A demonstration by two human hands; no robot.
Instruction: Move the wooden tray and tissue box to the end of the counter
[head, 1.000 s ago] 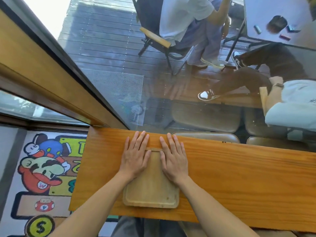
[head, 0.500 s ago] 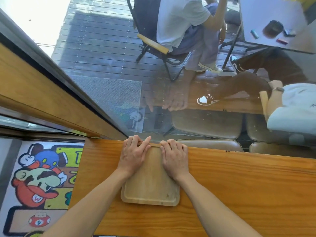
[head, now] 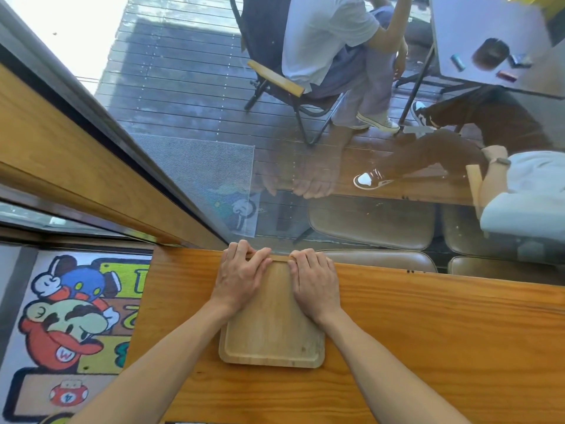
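A pale wooden tray (head: 272,335) with a raised rim lies flat on the orange-brown wooden counter (head: 428,332), its far edge up against the window glass. My left hand (head: 241,276) rests palm down on the tray's far left corner. My right hand (head: 316,278) lies palm down on the far right corner. The fingertips of both curl over the tray's far edge. No tissue box is in view.
The counter's left end (head: 143,316) drops off above a cartoon floor mat (head: 70,325). A glass window (head: 275,133) borders the counter's far edge. Outside, people sit on chairs at a table. Brown stool seats (head: 382,261) show beyond the counter edge.
Both hands pushed the tray away from me until its far edge reached the glass. My fingers went from flat and spread to curled over the far edge.
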